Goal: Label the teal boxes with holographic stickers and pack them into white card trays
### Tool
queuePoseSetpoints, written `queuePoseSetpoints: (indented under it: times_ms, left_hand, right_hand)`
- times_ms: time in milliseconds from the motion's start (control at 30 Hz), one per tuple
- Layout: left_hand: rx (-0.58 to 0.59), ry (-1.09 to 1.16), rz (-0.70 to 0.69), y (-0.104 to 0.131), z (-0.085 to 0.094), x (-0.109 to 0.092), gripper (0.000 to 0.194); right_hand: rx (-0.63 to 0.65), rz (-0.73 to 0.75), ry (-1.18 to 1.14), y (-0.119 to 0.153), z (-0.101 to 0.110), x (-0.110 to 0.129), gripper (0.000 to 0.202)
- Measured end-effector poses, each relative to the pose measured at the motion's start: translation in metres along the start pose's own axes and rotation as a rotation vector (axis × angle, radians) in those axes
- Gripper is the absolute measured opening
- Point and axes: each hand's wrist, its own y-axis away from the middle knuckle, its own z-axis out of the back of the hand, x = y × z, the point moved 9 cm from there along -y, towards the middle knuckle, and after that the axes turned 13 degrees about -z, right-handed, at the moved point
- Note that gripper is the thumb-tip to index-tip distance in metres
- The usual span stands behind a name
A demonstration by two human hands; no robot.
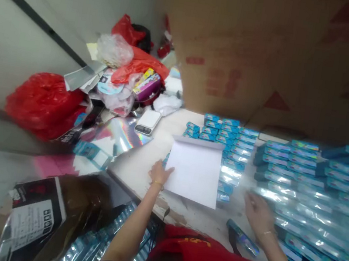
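Note:
My left hand is at the left edge of a white box-like panel with a folded strip along its far side. My thumb lies over the panel's edge and the fingers curl beside it. Whether it is a carton or a folded sheet I cannot tell. Small blue packs stand in rows behind and beside the panel. My right hand, smeared by motion, hovers beside the large rows of shiny blue packs; its fingers are unclear. One loose blue pack lies near the table's front edge.
A big cardboard box stands behind the white table. On the left are a white device, red plastic bags and holographic sheets. A brown carton and more wrapped packs sit below the table's edge.

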Motion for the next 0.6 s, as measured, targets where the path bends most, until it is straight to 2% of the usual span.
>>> queuePoseSetpoints:
  times_ms: [67,100,300,400,500,567,600]
  left_hand:
    - [-0.009,-0.018,-0.040,0.006,-0.007,0.006,0.048]
    - [-0.039,-0.008,-0.044,0.009,-0.009,0.007,0.043]
    - [-0.147,0.121,0.002,0.011,-0.019,0.001,0.046]
    - [-0.196,0.209,0.018,0.011,-0.012,-0.003,0.031]
    - [-0.219,0.309,-0.071,0.018,-0.002,-0.008,0.011]
    - [-0.249,0.377,-0.119,0.032,0.007,0.001,0.012]
    - [-0.280,0.405,-0.123,0.043,0.012,0.011,0.015]
  right_hand:
    - [0.016,0.015,0.005,0.008,-0.002,0.005,0.038]
    - [0.021,0.017,0.010,0.011,-0.003,0.007,0.038]
    - [0.017,0.035,0.031,0.025,-0.004,0.032,0.041]
    - [0.019,0.048,0.009,0.033,0.005,0.045,0.040]
    - [0.035,0.036,0.002,0.040,0.018,0.045,0.043]
    - [0.041,0.030,0.018,0.045,0.027,0.039,0.046]
    - [0.049,0.039,0.029,0.048,0.031,0.036,0.048]
